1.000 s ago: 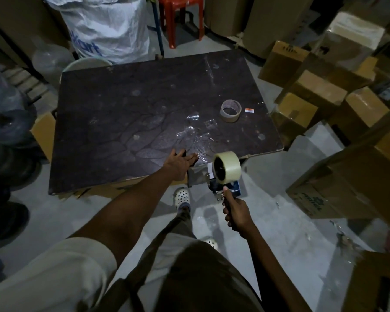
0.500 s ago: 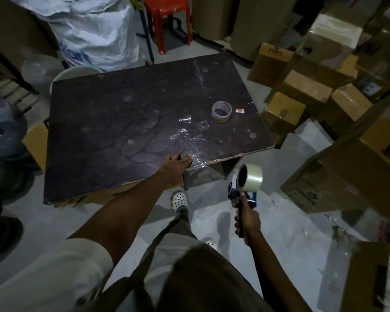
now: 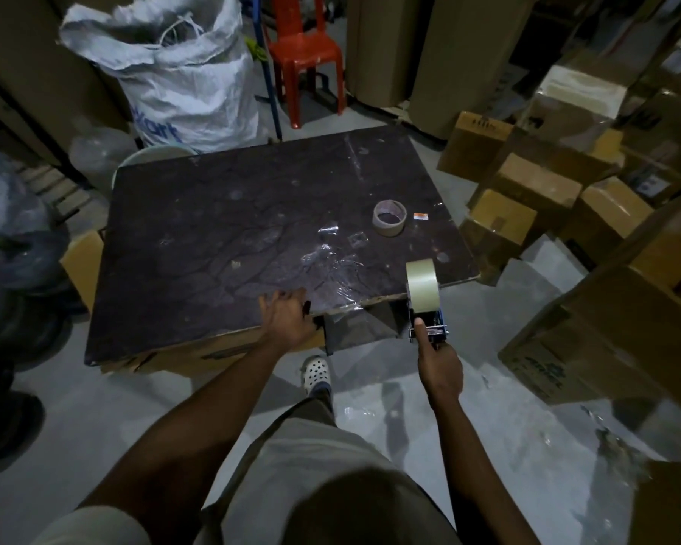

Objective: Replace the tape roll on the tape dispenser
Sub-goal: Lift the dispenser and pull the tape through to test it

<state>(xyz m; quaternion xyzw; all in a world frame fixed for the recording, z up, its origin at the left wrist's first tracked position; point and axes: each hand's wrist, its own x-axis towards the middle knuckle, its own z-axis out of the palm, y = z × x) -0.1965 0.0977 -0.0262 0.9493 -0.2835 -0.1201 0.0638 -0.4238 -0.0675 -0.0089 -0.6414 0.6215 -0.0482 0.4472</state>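
My right hand (image 3: 439, 365) grips the handle of a blue tape dispenser (image 3: 429, 328), thumb stretched up along it. A full pale roll of tape (image 3: 421, 285) sits on the dispenser, standing edge-on just at the near right edge of the dark table (image 3: 213, 238). My left hand (image 3: 288, 318) rests flat on the table's near edge, fingers spread, holding nothing. An empty cardboard tape core (image 3: 389, 217) lies flat on the table's right side, beside a small orange-and-white sticker (image 3: 420, 217). Clear tape scraps (image 3: 331, 261) stick to the surface.
Cardboard boxes (image 3: 535, 198) crowd the floor to the right, with a larger box (image 3: 590, 340) close to my right arm. A white sack (image 3: 174, 72) and a red plastic chair (image 3: 303, 49) stand behind the table. Dark bags fill the left side.
My right hand has swung the dispenser from in front of the table out to the right and up, now level with the table's near right edge. The left hand stays on the edge.
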